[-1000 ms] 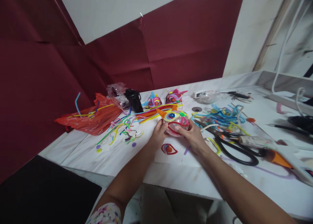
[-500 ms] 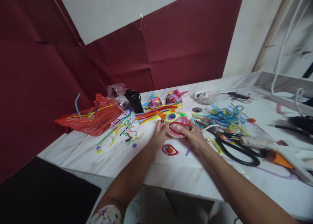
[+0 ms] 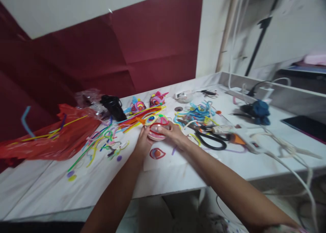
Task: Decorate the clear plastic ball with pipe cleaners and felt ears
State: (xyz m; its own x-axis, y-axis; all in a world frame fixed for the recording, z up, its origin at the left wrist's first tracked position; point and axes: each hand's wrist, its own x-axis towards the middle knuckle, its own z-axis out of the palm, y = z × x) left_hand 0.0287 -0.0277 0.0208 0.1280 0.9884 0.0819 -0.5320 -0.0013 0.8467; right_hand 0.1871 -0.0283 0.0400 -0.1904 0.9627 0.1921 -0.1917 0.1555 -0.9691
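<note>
Between my two hands is a clear round ball [image 3: 163, 127] decorated with pipe cleaners, with a blue eye, an orange pointed piece, and red and pink outlines. My left hand [image 3: 144, 138] grips its left side. Around its right side, my right hand [image 3: 174, 134] is closed, thumb across the front. Just below, on white paper, lies a flat eye shape [image 3: 157, 153] with a red outline and an orange centre. A short purple strip [image 3: 174, 150] rests beside it. Black-handled scissors [image 3: 211, 141] lie to the right of my right hand.
Two finished-looking decorated balls, one blue-topped [image 3: 138, 106] and one pink [image 3: 157, 99], stand behind. Blue pipe cleaners [image 3: 200, 111] are heaped to the right. A glue gun [image 3: 238, 138] and a white power strip [image 3: 251, 143] lie farther right. A red plastic bag [image 3: 73, 134] spreads at left.
The view has swung to the right, so everything sits farther left and more of the table's right side shows. Both hands still hold the ball.
</note>
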